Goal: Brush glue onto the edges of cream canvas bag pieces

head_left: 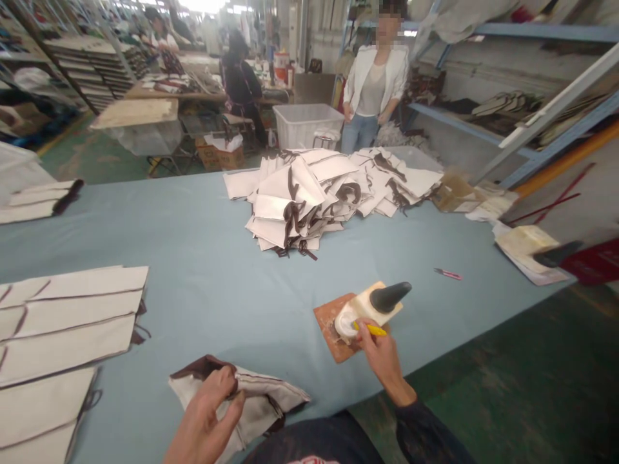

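My left hand is closed on the edge of a cream fabric pouch with dark brown lining, lying at the table's near edge. Thumb and fingers pinch the cloth near its opening. In my right hand is a short yellow-handled tool, its tip at the white-coated mouth of a cream container; I cannot make out the tip. A black tapered piece sticks out of the container's upper side. Underneath lies an orange-brown board.
A heap of cream pouches covers the table's far middle. Similar pieces lie in overlapping rows at the left. Pink-handled thread snips and a second cream container are at right. A person stands beyond the table.
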Demonstrator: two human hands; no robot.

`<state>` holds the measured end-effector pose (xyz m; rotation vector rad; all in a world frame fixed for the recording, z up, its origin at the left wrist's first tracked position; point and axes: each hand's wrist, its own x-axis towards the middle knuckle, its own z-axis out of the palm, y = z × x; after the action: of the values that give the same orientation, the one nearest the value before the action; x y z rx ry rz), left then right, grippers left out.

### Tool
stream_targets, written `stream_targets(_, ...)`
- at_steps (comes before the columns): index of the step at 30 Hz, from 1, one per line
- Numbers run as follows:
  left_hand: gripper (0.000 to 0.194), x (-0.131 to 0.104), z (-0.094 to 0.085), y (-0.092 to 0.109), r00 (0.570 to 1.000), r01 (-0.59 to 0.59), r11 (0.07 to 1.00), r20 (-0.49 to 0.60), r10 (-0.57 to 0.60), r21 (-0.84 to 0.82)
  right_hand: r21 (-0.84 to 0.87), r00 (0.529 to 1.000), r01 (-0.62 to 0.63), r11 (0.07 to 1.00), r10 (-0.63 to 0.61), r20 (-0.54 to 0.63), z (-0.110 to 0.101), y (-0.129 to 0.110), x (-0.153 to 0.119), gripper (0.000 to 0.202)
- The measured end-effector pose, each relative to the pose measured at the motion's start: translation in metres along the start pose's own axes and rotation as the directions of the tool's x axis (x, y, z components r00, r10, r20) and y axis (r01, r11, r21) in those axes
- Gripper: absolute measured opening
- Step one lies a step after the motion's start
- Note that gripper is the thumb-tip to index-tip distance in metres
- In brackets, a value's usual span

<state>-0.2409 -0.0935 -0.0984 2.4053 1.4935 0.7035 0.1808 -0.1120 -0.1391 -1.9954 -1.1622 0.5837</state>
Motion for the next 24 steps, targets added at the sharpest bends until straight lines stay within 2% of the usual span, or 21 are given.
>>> stream_targets(3, 0.046, 0.011, -0.004, 0.004, 1.0, 0.006, 0.999, 0.012, -0.005, -0.035, 0.005, 0.996, 0.071, 0.997, -0.072, 0.044, -0.01, 0.0, -0.009, 0.054)
stream_targets(8, 0.035, 0.039, -0.019, 0.023, 0.989, 0.069, 0.973, 0.144, -0.037, -0.219, -0.038, 0.944, 0.23, 0.972, -0.213, 0.252, -0.027, -0.002, -0.029, 0.034)
stream_targets(12, 0.033, 0.051, -0.025, 0.031, 0.973, 0.12, 0.949, 0.223, -0.055, -0.29, -0.1, 0.912, 0.28, 0.955, -0.231, 0.34, -0.039, -0.004, -0.043, 0.034)
stream_targets(17, 0.035, 0.052, -0.022, 0.03, 0.971, 0.143, 0.929, 0.232, -0.064, -0.341, -0.121, 0.899, 0.295, 0.948, -0.233, 0.37, -0.052, -0.011, -0.05, 0.032)
stream_targets(19, 0.036, 0.052, -0.02, 0.028, 0.97, 0.151, 0.926, 0.234, -0.071, -0.346, -0.056, 0.916, 0.234, 0.971, -0.201, 0.348, -0.053, -0.014, -0.05, 0.031)
stream_targets(21, 0.037, 0.051, -0.019, 0.026, 0.968, 0.164, 0.925, 0.234, -0.085, -0.342, 0.12, 0.962, 0.048, 0.992, -0.078, 0.262, -0.05, -0.017, -0.051, 0.03)
stream_targets(22, 0.036, 0.05, -0.018, 0.025, 0.968, 0.17, 0.925, 0.234, -0.092, -0.34, 0.227, 0.978, -0.064, 0.972, 0.015, 0.208, -0.046, -0.017, -0.051, 0.034)
stream_targets(24, 0.033, 0.049, -0.017, 0.024, 0.968, 0.171, 0.927, 0.23, -0.096, -0.334, 0.412, 0.972, -0.236, 0.88, 0.206, 0.117, -0.034, -0.015, -0.052, 0.047)
